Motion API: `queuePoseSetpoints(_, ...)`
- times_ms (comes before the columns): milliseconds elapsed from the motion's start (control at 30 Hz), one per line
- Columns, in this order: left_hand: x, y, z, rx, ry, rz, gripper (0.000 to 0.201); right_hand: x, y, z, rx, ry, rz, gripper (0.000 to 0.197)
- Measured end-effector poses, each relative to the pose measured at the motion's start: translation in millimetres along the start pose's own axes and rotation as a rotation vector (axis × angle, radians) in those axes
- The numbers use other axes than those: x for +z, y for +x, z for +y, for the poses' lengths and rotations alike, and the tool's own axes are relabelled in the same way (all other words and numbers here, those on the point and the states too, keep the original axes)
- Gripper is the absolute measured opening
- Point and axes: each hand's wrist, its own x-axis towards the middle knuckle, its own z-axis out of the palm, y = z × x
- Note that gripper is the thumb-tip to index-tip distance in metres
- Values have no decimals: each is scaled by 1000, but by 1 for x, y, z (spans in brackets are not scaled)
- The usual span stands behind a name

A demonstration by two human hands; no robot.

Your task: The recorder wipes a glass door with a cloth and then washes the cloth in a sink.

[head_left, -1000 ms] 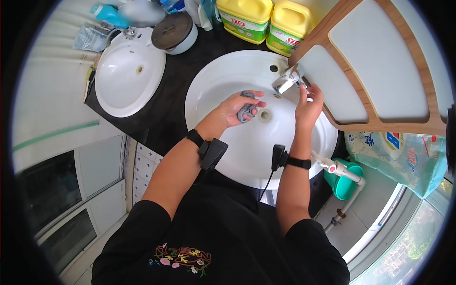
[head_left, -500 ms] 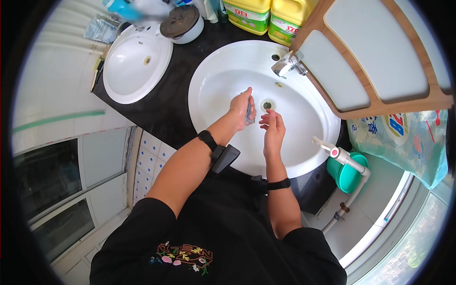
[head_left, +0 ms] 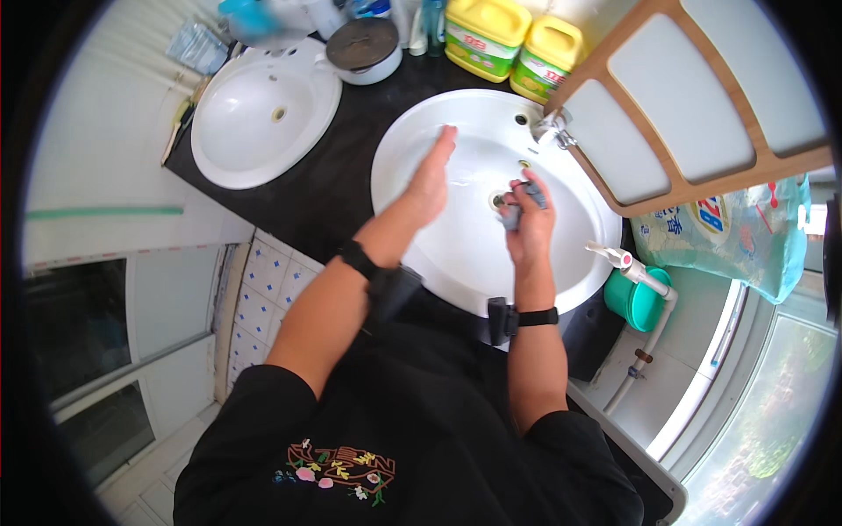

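My left hand (head_left: 428, 184) is held over the left side of a white oval sink (head_left: 460, 267), its fingers stretched out together and nothing in its grasp. Over the right half of the basin, beside the drain, my right hand (head_left: 533, 230) has its fingers curled around a small, crumpled, wet-looking grey cloth (head_left: 511, 216). Parts of the cloth stick out between the thumb and fingers; its exact shape is hidden. A chrome faucet (head_left: 551, 130) stands at the sink's back right, partly covered by a wooden-framed panel.
The wooden-framed panel (head_left: 645, 114) leans over the right rear. Yellow jugs (head_left: 487, 39) and a lidded pot (head_left: 364, 54) stand at the back. A second sink (head_left: 250, 140) is at left. A plastic package (head_left: 728, 232), a white pipe tap (head_left: 618, 259) and a green bucket (head_left: 645, 302) are at right.
The grey cloth has passed from my left hand to my right. My left hand has opened and shifted left; my right has closed on the cloth. The view has shifted slightly.
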Motion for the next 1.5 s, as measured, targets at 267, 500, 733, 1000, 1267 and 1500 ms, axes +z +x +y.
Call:
queuePoseSetpoints(267, -236, -117, 72, 113, -583, 294, 59, 45, 1, -52, -95, -356, 72, 37)
queuePoseSetpoints(500, -383, -276, -11, 150, -631, 784, 55, -53, 70, 49, 276, -861, 338, 36)
queuePoseSetpoints(733, -450, -405, -40, -193, 319, 1129, 49, -38, 30, 90, 395, -1250, 181, 26)
queuePoseSetpoints(1000, -490, -489, 17, -164, 756, 1038, 46, 183, -54, 129, 111, -1284, -224, 26)
queuePoseSetpoints(1267, -445, -577, 115, -140, 935, 1352, 35, 387, -175, 213, -793, -1830, -1274, 28)
queuePoseSetpoints(1500, -405, -660, 181, 715, 1496, 1585, 18, 546, -335, 226, -1268, -1082, -1935, 33)
